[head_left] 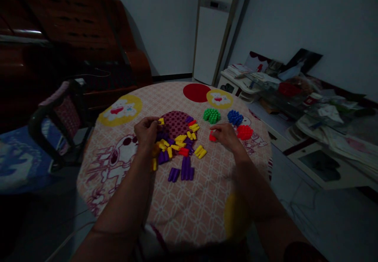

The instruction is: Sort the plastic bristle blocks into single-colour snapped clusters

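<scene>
At the left of a pile of toy blocks, my left hand (146, 132) is closed on a small yellow block (161, 121). My right hand (226, 135) pinches a red block (212, 136) on the right side of the table. Between my hands lie many loose purple blocks (187, 169) and yellow blocks (200, 151), with a few red blocks (183, 151) among them. Beyond my right hand stand a green cluster (212, 116) and a blue cluster (235, 117). A red cluster (245, 132) is just right of that hand. My fingers partly hide both held blocks.
The round table (189, 207) wears a patterned cloth with cartoon figures. A chair (63, 120) stands at its left, before a wooden sofa (73, 37). At the right is a low cabinet (319, 163) with a cluttered top. A tall white unit (211, 37) stands behind.
</scene>
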`<state>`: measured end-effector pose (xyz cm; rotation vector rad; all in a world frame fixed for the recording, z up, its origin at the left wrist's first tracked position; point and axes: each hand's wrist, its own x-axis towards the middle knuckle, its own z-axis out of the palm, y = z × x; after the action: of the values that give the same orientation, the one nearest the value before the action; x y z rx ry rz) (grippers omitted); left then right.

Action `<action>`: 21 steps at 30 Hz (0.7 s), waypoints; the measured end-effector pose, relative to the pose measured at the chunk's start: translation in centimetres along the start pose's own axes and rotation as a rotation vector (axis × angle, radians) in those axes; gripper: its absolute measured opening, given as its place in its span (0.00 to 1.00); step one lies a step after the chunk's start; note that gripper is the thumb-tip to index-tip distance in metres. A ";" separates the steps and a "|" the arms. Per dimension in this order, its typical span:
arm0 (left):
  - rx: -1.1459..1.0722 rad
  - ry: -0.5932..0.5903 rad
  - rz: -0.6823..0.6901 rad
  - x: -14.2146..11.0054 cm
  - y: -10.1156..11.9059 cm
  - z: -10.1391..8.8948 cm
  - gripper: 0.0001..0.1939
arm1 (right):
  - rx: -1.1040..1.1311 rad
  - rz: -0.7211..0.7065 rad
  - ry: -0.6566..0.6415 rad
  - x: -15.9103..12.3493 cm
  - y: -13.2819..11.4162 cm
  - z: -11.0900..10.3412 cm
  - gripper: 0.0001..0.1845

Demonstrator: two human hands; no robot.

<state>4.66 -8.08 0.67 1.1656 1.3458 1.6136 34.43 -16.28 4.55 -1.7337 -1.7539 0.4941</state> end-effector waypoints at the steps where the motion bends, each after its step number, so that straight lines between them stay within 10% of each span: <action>1: -0.004 -0.003 -0.001 0.0 0.0 0.1 0.12 | 0.023 0.018 0.048 -0.1 0.9 -0.9 0.17; 10: -0.029 -0.020 0.013 -0.1 -0.2 0.3 0.11 | -0.283 0.170 0.413 0.9 5.4 -8.8 0.11; 21: -0.053 -0.024 -0.007 -0.3 -0.2 0.4 0.11 | -0.634 0.292 0.257 2.7 6.2 -7.2 0.07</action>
<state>5.10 -8.17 0.47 1.1442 1.2828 1.6154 43.95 -14.35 6.34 -2.3810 -1.5704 -0.2013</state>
